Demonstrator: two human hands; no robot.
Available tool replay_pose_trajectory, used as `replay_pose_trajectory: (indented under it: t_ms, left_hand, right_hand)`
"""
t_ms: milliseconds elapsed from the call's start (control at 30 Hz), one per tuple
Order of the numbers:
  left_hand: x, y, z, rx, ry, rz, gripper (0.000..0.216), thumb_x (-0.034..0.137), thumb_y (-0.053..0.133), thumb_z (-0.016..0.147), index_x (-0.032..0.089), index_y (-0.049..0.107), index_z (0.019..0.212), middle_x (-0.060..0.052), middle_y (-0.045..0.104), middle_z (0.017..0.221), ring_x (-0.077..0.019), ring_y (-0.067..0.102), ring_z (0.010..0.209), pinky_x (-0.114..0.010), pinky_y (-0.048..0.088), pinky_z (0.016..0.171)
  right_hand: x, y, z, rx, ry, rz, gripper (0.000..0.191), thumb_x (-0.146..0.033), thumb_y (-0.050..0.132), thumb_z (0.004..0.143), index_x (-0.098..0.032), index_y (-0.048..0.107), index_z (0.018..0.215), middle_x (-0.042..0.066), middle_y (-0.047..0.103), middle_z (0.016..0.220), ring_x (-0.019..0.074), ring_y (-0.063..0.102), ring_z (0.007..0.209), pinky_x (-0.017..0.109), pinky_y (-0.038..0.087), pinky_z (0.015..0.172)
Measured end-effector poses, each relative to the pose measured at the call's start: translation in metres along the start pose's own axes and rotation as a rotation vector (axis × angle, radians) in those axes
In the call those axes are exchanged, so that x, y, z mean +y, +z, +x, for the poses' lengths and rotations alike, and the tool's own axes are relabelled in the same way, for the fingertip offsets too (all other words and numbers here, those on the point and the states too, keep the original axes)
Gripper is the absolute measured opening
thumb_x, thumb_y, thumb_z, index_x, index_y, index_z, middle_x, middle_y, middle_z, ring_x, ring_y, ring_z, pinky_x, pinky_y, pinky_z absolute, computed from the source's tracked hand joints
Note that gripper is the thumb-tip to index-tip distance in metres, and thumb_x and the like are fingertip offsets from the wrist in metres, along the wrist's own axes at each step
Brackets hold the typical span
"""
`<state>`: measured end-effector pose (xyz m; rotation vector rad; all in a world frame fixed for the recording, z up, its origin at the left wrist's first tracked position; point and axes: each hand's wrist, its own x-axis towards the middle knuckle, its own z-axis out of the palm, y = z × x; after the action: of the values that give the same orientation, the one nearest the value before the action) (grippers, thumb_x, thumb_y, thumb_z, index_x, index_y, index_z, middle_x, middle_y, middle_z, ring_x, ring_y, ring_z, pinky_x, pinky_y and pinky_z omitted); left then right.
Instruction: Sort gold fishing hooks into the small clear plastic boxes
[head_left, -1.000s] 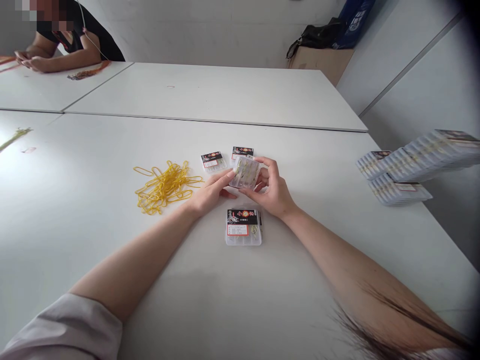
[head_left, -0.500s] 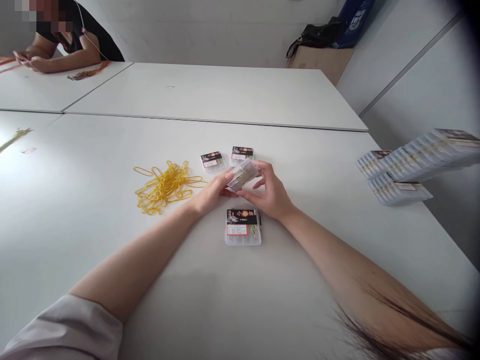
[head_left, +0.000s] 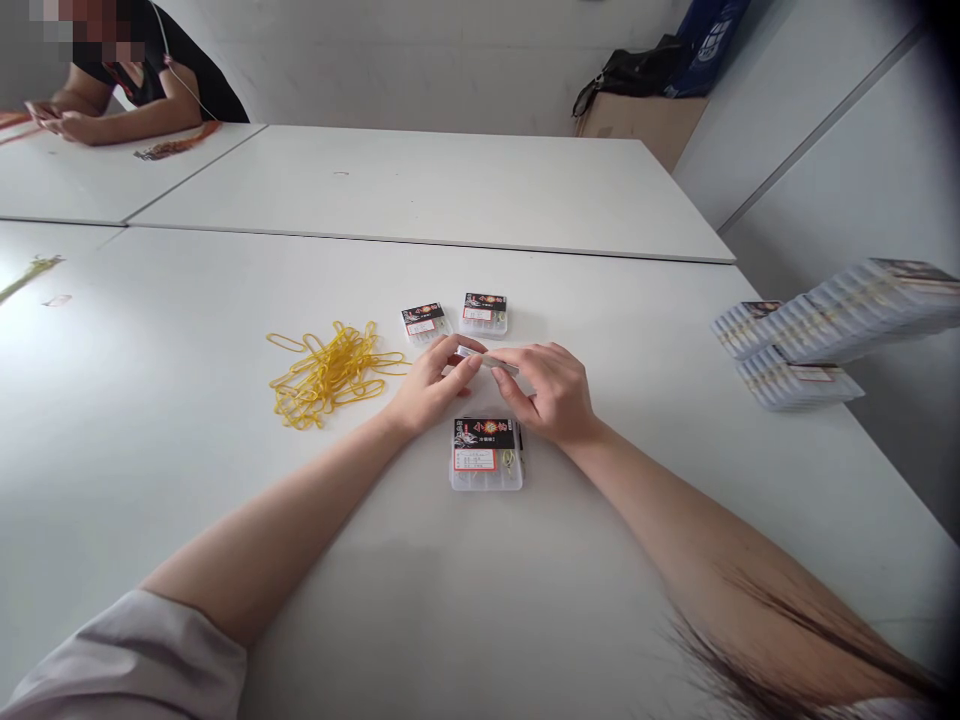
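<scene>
My left hand and my right hand together grip a small clear plastic box, held nearly flat and seen edge-on between the fingertips just above the white table. Just below my hands a stack of similar boxes with black-and-red labels lies on the table. Beyond my hands, two more labelled boxes lie side by side, one on the left and one on the right. Left of my left hand sits a loose heap of yellow rubber bands.
Rows of stacked boxes lie at the table's right edge. Another person sits at the far left table with hands on it. A cardboard box with a black bag stands by the far wall.
The clear box has been turned over from facing me to lying nearly flat and lowered toward the table, with both hands still on it.
</scene>
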<state>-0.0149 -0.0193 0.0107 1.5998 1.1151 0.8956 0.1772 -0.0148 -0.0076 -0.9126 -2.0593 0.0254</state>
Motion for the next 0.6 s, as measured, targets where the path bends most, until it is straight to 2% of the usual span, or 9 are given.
replay_pose_trajectory:
  t_ms: [100, 167, 300, 500, 600]
  left_hand:
    - [-0.0018, -0.0001, 0.0008, 0.051, 0.026, 0.101, 0.048, 0.061, 0.062, 0.086, 0.017, 0.063, 0.104, -0.009, 0.056, 0.114, -0.0151, 0.063, 0.085, -0.028, 0.057, 0.074]
    - [-0.0031, -0.0002, 0.0013, 0.077, 0.024, 0.138, 0.046, 0.060, 0.063, 0.086, 0.017, 0.063, 0.102, -0.008, 0.055, 0.111, -0.0135, 0.063, 0.081, -0.029, 0.056, 0.074]
    - [-0.0044, -0.0003, 0.0021, 0.071, 0.002, 0.133, 0.047, 0.062, 0.058, 0.089, 0.017, 0.063, 0.104, -0.008, 0.056, 0.110, -0.0137, 0.062, 0.080, -0.029, 0.057, 0.072]
    - [-0.0069, -0.0011, 0.0029, 0.053, 0.055, 0.148, 0.046, 0.061, 0.059, 0.089, 0.017, 0.063, 0.101, -0.008, 0.056, 0.109, -0.0149, 0.063, 0.085, -0.029, 0.057, 0.075]
    - [-0.0067, -0.0020, 0.0026, 0.039, 0.068, 0.171, 0.046, 0.060, 0.058, 0.089, 0.016, 0.064, 0.102, -0.007, 0.055, 0.108, -0.0128, 0.063, 0.080, -0.029, 0.056, 0.076]
  right_hand:
    - [0.0021, 0.0003, -0.0009, -0.028, -0.013, -0.020, 0.026, -0.030, 0.047, 0.101, -0.024, 0.072, 0.097, 0.004, 0.079, 0.085, 0.0218, 0.072, 0.071, 0.037, 0.050, 0.066]
    - [0.0031, 0.0008, -0.0016, -0.043, -0.034, -0.019, 0.025, -0.028, 0.049, 0.100, -0.024, 0.073, 0.101, 0.005, 0.079, 0.086, 0.0219, 0.072, 0.072, 0.036, 0.051, 0.067]
    - [0.0032, 0.0022, -0.0026, -0.019, -0.096, -0.059, 0.023, -0.024, 0.052, 0.098, -0.022, 0.074, 0.107, 0.004, 0.079, 0.086, 0.0201, 0.072, 0.069, 0.033, 0.052, 0.063]
    - [0.0013, 0.0017, -0.0015, 0.064, -0.222, -0.239, 0.017, -0.018, 0.056, 0.095, -0.018, 0.073, 0.097, 0.001, 0.076, 0.072, 0.0138, 0.069, 0.061, 0.027, 0.046, 0.056]
    - [0.0007, 0.0006, -0.0008, 0.083, -0.267, -0.293, 0.015, -0.018, 0.057, 0.095, -0.017, 0.072, 0.091, 0.000, 0.074, 0.067, 0.0127, 0.067, 0.057, 0.027, 0.044, 0.054]
